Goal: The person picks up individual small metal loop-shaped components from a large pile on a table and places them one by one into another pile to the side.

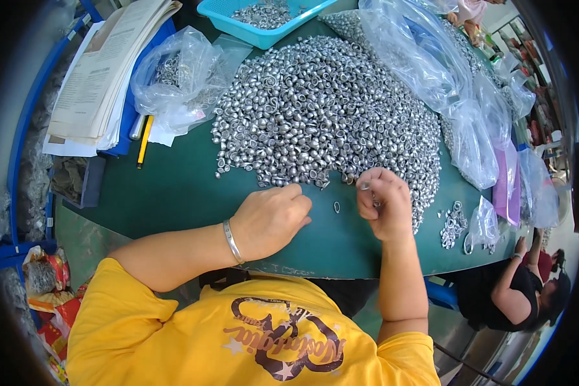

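Note:
A wide pile of small silvery rounded metal pieces covers much of the green tabletop. At its near edge my right hand is closed, with a small metal piece pinched between thumb and fingers. My left hand, with a silver bangle at the wrist, rests curled at the front of the pile; its fingertips are turned away, and whatever they may hold is hidden. One loose oval metal ring lies on the table between the two hands.
A turquoise basket of metal parts stands behind the pile. Left are a parts-filled plastic bag, stacked papers and a yellow pencil. Right lie large clear bags and a small heap of rings. Another person sits at right.

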### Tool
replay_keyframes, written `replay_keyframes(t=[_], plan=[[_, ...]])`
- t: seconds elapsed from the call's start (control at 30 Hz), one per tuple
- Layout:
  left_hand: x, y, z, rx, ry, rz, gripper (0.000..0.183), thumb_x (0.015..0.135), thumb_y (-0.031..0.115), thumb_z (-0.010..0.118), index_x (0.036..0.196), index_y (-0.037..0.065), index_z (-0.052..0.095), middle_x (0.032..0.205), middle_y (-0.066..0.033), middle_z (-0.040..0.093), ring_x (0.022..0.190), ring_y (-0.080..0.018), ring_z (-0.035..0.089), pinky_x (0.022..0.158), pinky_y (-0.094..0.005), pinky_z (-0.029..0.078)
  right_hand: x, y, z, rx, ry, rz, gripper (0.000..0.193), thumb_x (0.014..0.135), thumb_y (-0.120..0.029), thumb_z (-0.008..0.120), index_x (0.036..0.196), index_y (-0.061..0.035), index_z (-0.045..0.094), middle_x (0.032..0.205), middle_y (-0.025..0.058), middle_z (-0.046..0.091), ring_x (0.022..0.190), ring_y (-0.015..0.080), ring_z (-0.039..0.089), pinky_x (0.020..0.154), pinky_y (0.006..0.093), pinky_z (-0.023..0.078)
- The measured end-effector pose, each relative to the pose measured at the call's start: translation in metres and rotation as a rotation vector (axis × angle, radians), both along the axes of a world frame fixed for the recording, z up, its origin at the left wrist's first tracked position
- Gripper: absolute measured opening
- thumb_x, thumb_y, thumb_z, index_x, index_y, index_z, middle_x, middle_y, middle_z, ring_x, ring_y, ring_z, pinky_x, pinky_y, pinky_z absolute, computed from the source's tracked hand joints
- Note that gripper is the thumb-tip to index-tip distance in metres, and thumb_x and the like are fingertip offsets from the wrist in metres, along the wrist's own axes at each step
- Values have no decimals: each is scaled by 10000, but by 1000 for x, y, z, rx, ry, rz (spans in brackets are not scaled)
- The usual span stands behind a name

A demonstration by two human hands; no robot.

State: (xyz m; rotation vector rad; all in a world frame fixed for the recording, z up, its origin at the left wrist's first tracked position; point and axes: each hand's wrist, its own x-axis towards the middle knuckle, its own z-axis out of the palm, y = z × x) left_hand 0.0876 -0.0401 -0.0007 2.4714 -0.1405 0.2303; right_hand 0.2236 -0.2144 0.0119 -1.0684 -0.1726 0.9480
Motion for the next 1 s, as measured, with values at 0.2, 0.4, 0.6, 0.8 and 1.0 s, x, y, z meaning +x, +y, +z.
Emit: replay_keyframes(t=[0.2,0.4,0.6,0.8,1.0], plan=[[5,0,13,-481,68,73,75,775,87,614,779,28,569,688,-35,499,582,-147,514,524,-258,435,-6,37,6,-540,-1419,130,124,755,-158,602,776,-38,628,737,145,609,669,293,602,597,370,482],[7,22,28,-1800,337,360,51,798,37,551,834,42,515,713,-48,554,533,-74,458,442,-188,344,-6,34,-4,-528,-1302,121,84,738,-118,612,761,-37,608,739,133,604,683,306,584,625,370,475],[28,8,13,-12,-277,191,72,720,80,658,769,51,616,643,-49,526,568,-189,532,519,-285,439,-5,29,-9,-526,-1403,75,89,735,-130,615,772,-49,609,736,117,603,668,295,589,601,374,477],[36,-2,1,197,-223,167,64,708,94,644,727,58,595,682,-73,508,625,-261,550,532,-349,451,-10,27,-9,-598,-1615,83,98,760,-152,563,719,-63,576,687,102,573,631,303,584,552,401,472],[34,1,2,63,-283,163,58,735,86,638,745,40,606,662,-62,528,586,-208,550,534,-293,452,1,21,8,-486,-1059,185,66,719,-97,605,752,-40,597,649,57,579,528,139,549,483,306,438]])
